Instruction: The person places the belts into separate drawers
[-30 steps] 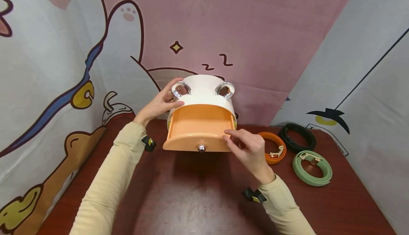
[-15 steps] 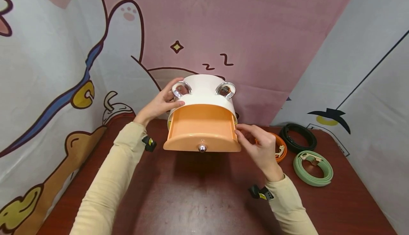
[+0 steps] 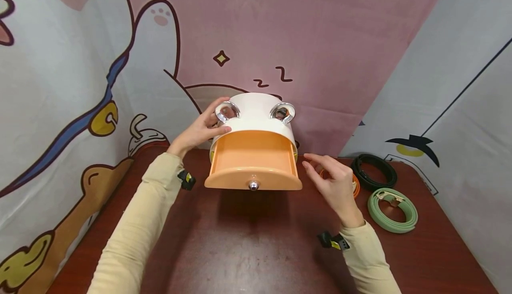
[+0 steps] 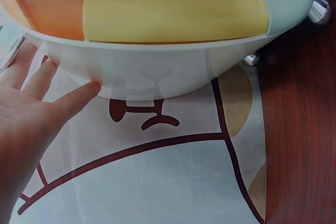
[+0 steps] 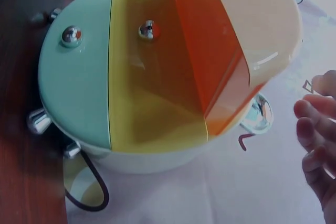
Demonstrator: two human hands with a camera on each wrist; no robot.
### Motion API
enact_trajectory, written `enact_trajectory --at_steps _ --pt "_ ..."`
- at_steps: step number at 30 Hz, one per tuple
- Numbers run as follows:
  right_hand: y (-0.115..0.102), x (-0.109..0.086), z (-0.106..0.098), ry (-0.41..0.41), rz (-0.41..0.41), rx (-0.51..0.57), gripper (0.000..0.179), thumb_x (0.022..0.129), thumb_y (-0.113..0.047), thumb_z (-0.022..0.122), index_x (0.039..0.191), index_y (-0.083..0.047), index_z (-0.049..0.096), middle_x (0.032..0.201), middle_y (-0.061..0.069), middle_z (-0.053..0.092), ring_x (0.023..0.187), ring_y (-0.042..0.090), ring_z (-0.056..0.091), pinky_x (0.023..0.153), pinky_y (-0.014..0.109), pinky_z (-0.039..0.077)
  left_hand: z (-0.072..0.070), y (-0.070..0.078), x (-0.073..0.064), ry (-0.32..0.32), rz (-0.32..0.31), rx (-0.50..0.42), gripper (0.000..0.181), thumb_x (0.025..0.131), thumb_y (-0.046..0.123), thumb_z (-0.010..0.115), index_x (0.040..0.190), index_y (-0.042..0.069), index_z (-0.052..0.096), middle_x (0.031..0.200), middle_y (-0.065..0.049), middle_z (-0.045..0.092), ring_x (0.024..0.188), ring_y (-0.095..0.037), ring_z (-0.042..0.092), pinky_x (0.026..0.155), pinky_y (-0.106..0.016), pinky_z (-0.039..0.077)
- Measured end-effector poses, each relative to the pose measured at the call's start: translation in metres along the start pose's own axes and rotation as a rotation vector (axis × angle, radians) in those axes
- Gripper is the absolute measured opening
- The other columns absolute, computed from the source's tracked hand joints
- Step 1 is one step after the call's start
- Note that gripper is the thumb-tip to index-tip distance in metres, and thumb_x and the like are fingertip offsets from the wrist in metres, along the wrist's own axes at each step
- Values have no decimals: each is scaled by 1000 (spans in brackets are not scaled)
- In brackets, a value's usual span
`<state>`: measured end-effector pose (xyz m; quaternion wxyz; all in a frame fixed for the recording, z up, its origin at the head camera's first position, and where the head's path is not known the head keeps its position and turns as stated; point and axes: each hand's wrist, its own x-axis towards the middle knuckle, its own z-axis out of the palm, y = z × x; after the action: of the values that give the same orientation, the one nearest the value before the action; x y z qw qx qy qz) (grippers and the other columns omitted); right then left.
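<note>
A small white drawer cabinet (image 3: pixel 258 118) with two round chrome pieces on top stands at the back of the table. Its top drawer (image 3: pixel 228 180), peach with a silver knob (image 3: pixel 254 186), is pulled out, and the inside floor shows. My left hand (image 3: pixel 200 130) rests on the cabinet's upper left side, thumb on the white shell; in the left wrist view its fingers (image 4: pixel 39 82) look straight and spread. Right of the drawer my right hand (image 3: pixel 334 185) hovers, fingers loosely bent and holding nothing. Below, the right wrist view shows a yellow drawer (image 5: pixel 152 93) and a mint-green drawer (image 5: pixel 79 87).
To the right on the dark red table (image 3: pixel 240 249) lie three coiled belts: an orange belt (image 3: pixel 357 186) partly behind my right hand, a black belt (image 3: pixel 386 169) and a green belt (image 3: pixel 394 223). A printed cartoon cloth (image 3: pixel 312 41) hangs behind the cabinet.
My right hand has moved right, from the drawer front's right corner, past the drawer's side, to a spot apart from it. The left hand and the pulled-out drawer look the same.
</note>
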<state>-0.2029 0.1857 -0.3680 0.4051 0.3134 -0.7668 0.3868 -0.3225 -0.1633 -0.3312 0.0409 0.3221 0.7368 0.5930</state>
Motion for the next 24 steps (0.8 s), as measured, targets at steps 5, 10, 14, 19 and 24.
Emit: enact_trajectory --at_steps 5,10,14,19,24 --pt "6 -6 -5 -43 50 -60 28 78 1 76 104 -7 74 75 -4 63 59 3 53 56 14 43 1 1 0 2 -2 4 77 92 2 65 153 18 21 110 -18 59 84 -20 57 71 -30 47" --pt "12 -14 -10 -75 103 -170 31 78 -1 78 108 -9 73 77 -3 64 60 6 56 58 15 45 0 1 0 -2 9 18 77 92 1 64 153 17 21 94 -18 57 74 -18 52 65 -30 45" --pt "19 -22 -12 -115 117 -283 32 79 -6 79 110 -9 72 78 -1 64 61 9 57 54 23 45 0 1 0 0 9 32 77 92 1 65 153 17 21 89 -17 57 73 -18 51 65 -31 44" --pt "31 -33 -12 -164 151 -357 31 80 -11 79 110 -8 71 78 3 64 63 14 58 54 34 46 -1 0 1 -1 0 31 77 92 3 65 153 18 21 92 -16 58 75 -19 53 66 -31 45" --pt "42 -44 -13 -191 220 -395 31 81 -13 79 110 -7 70 81 4 65 65 17 60 57 39 48 0 0 0 3 -4 29 77 92 3 66 153 19 21 85 -15 56 71 -18 50 63 -30 44"
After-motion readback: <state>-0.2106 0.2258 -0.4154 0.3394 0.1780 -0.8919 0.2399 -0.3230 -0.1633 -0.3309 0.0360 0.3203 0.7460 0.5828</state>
